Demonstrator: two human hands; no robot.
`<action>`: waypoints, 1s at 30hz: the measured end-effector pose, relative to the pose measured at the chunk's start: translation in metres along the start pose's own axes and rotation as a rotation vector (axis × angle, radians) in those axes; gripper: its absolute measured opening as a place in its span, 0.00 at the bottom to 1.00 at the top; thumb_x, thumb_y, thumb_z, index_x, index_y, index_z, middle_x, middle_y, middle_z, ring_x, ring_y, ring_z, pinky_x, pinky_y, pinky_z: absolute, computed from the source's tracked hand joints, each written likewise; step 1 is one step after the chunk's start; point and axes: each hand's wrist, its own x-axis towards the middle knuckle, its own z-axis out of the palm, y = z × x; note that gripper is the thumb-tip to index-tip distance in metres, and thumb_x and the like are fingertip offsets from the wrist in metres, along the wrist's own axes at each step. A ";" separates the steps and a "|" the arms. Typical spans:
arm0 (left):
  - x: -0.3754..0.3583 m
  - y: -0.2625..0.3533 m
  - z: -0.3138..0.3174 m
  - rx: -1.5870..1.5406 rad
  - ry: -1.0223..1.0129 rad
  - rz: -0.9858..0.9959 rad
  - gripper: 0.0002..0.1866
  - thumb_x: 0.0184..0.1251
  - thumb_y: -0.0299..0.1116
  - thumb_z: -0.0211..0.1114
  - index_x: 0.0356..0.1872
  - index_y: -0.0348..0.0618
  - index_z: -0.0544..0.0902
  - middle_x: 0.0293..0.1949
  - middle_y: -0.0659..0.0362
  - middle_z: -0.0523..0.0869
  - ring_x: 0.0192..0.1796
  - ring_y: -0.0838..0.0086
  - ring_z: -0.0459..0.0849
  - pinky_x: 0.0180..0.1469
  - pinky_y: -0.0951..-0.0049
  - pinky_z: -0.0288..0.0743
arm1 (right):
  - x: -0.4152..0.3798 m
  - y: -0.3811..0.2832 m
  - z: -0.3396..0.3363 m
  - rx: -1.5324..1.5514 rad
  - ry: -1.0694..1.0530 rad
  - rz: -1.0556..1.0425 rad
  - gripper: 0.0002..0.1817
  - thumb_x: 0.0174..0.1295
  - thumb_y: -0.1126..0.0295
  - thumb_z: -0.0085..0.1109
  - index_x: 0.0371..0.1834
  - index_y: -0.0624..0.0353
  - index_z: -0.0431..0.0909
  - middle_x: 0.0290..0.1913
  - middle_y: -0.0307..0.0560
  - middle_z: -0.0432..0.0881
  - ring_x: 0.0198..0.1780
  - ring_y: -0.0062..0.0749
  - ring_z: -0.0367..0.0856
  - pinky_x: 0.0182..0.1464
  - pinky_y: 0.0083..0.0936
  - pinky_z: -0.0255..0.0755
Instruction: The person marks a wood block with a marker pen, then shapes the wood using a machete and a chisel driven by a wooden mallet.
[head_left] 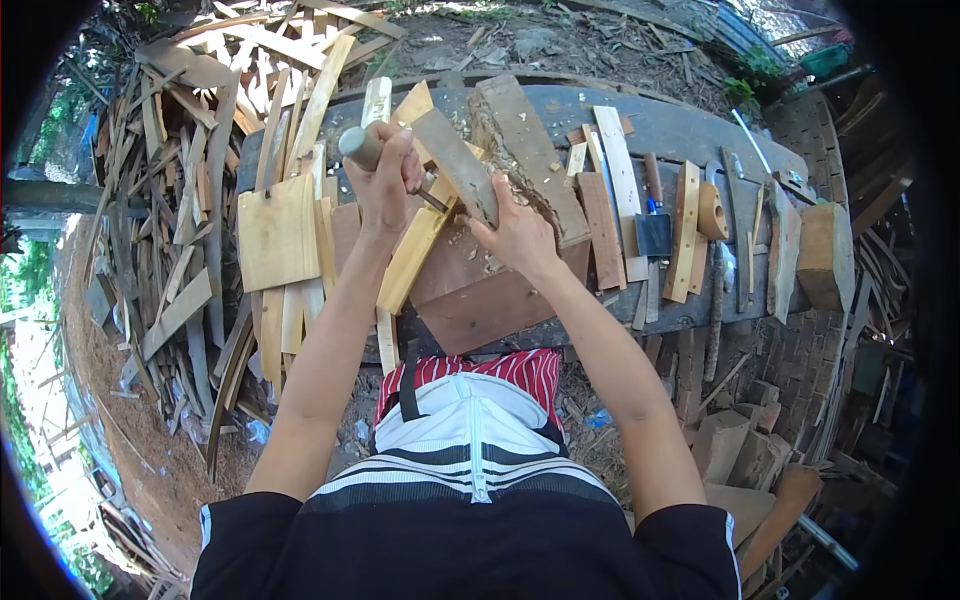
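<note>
My left hand (388,185) is wrapped round a chisel (361,148), whose pale rounded handle end sticks up above the fist. Its metal blade points down to the right, and the tip meets a yellow piece of wood (412,255) lying at a slant. My right hand (522,232) grips the near end of a flat brown wooden block (455,160), thumb and fingers at its edges. That block slants away to the upper left, right beside the chisel. Under both lies a broad reddish-brown wood block (480,305) with scattered chips. Behind my right hand is a thick rough timber (525,135).
The dark workbench (670,125) carries several wood strips and a square yellow board (279,233) on the left. Towards the right are a drilled strip (682,232), a dark square piece (654,236) and a wood block (826,258). Scrap wood (180,220) is heaped beyond the left end.
</note>
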 end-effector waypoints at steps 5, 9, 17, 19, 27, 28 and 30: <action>0.022 0.002 -0.013 -0.088 0.060 -0.064 0.12 0.64 0.31 0.59 0.24 0.47 0.66 0.16 0.66 0.65 0.14 0.83 0.61 0.17 0.78 0.57 | 0.000 -0.001 0.002 0.017 0.051 0.034 0.42 0.56 0.49 0.63 0.70 0.54 0.57 0.34 0.64 0.84 0.40 0.59 0.85 0.45 0.50 0.79; 0.055 -0.021 -0.066 -0.264 0.194 -0.175 0.13 0.65 0.33 0.58 0.23 0.49 0.65 0.16 0.67 0.62 0.14 0.82 0.61 0.20 0.78 0.59 | -0.001 -0.001 0.008 0.035 0.051 0.033 0.42 0.56 0.49 0.63 0.71 0.54 0.57 0.35 0.65 0.84 0.40 0.59 0.85 0.45 0.50 0.78; 0.035 -0.093 -0.138 -0.366 0.712 -0.542 0.14 0.66 0.36 0.56 0.21 0.54 0.64 0.14 0.70 0.60 0.13 0.83 0.59 0.19 0.75 0.59 | -0.001 -0.005 0.008 0.048 0.078 0.054 0.42 0.56 0.49 0.62 0.70 0.54 0.57 0.34 0.63 0.84 0.40 0.60 0.85 0.44 0.52 0.78; 0.029 -0.091 -0.129 -0.483 0.683 -0.521 0.14 0.66 0.36 0.55 0.21 0.54 0.64 0.13 0.70 0.59 0.13 0.82 0.59 0.19 0.76 0.59 | -0.003 -0.005 0.009 0.069 0.054 0.058 0.43 0.56 0.48 0.61 0.71 0.57 0.56 0.36 0.68 0.83 0.42 0.62 0.84 0.45 0.51 0.78; 0.045 0.008 -0.041 -0.337 0.376 -0.093 0.14 0.65 0.33 0.60 0.22 0.50 0.64 0.16 0.67 0.64 0.14 0.81 0.61 0.19 0.76 0.58 | -0.003 -0.001 0.016 0.067 0.071 0.060 0.42 0.56 0.47 0.61 0.71 0.55 0.57 0.35 0.65 0.84 0.41 0.59 0.85 0.45 0.49 0.78; 0.041 0.009 -0.033 -0.264 0.327 -0.030 0.14 0.66 0.32 0.61 0.23 0.49 0.65 0.16 0.66 0.64 0.14 0.81 0.62 0.18 0.76 0.59 | -0.002 0.002 0.019 0.050 0.119 0.042 0.41 0.56 0.49 0.62 0.69 0.53 0.57 0.31 0.63 0.84 0.38 0.59 0.85 0.43 0.50 0.79; 0.029 0.011 -0.016 -0.173 0.266 0.036 0.14 0.66 0.30 0.62 0.24 0.46 0.66 0.16 0.65 0.65 0.14 0.81 0.64 0.16 0.76 0.59 | -0.002 0.002 0.019 0.054 0.120 0.045 0.41 0.56 0.49 0.62 0.70 0.53 0.56 0.32 0.63 0.84 0.38 0.58 0.86 0.43 0.50 0.79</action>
